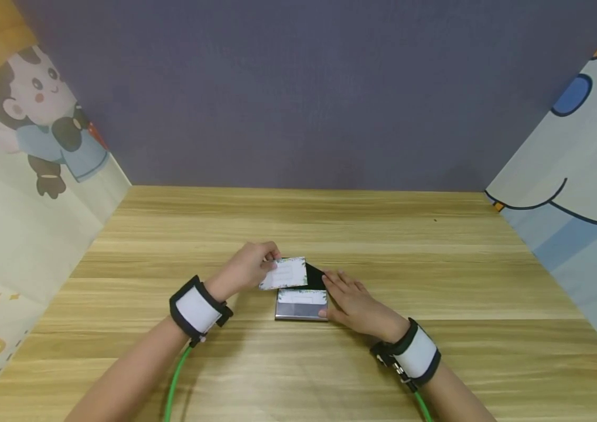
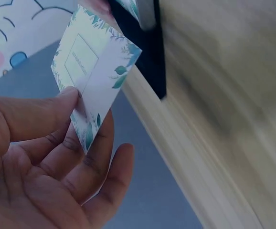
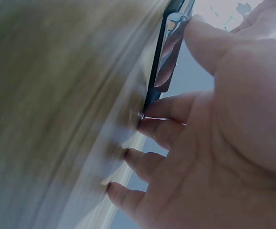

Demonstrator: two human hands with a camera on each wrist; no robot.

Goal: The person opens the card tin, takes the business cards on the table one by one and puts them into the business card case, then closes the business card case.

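Note:
In the head view, a metal business card case [image 1: 300, 312] lies unfolded on the table, its black lid [image 1: 316, 276] on the far side. A white card with a leafy border [image 1: 302, 297] shows inside its near half. My left hand [image 1: 249, 265] pinches another leaf-bordered card [image 1: 285, 273] by its left side, held over the lid and hiding part of it. The left wrist view shows thumb and fingers on either face of this card [image 2: 100, 71]. My right hand [image 1: 353, 302] lies along the case's right side, fingers extended; its thumb [image 3: 207, 45] touches the case edge in the right wrist view.
The case lies on a wood-grain table [image 1: 409, 252]. A dark grey panel [image 1: 298, 94] rises behind it, with cartoon-printed walls at left and right. Green cables [image 1: 173, 387] trail from both wrist straps toward the near edge.

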